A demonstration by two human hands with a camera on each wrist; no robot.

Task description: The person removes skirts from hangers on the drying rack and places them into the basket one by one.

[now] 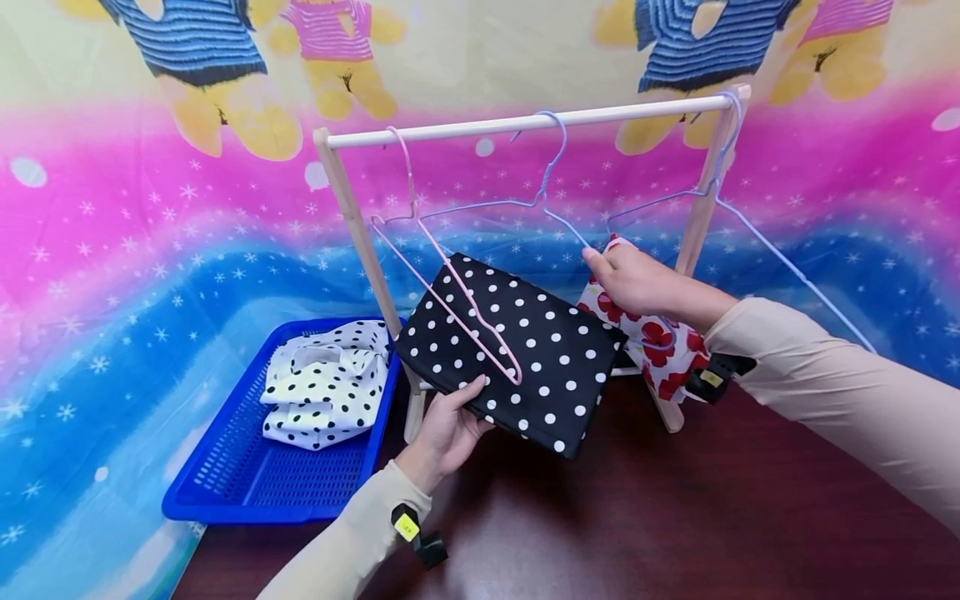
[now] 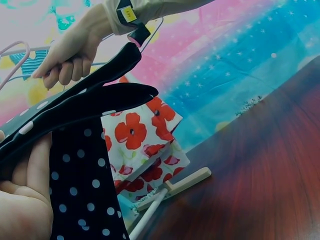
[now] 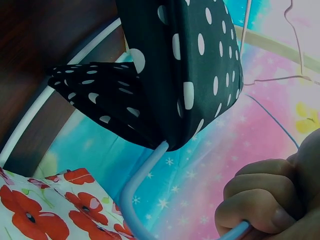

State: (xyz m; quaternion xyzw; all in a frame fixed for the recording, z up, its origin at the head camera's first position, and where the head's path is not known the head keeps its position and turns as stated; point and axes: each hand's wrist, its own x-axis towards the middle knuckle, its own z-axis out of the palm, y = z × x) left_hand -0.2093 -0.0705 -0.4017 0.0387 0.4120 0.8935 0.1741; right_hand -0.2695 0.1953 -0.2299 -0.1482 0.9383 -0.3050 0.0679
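My left hand (image 1: 450, 425) holds the lower edge of a black cloth with white dots (image 1: 540, 342), thumb on top and fingers beneath. The cloth is folded over the lower bar of a blue hanger (image 1: 566, 225), whose wire enters the fold in the right wrist view. That hanger hangs by its hook from the rack. My right hand (image 3: 265, 195) grips its sloping shoulder, fingers curled round the wire. In front of the dotted cloth dangles a pink hanger (image 1: 412, 187). Behind my right hand, a white cloth with red flowers (image 2: 131, 131) hangs beside the rack's right post.
A wooden rack with a white top bar (image 1: 465, 127) stands on the dark red table (image 1: 637, 508). To its left sits a blue basket (image 1: 247, 515) with a white, black-dotted cloth (image 1: 330, 387) inside. Another blue hanger (image 1: 795, 267) is at the bar's right end.
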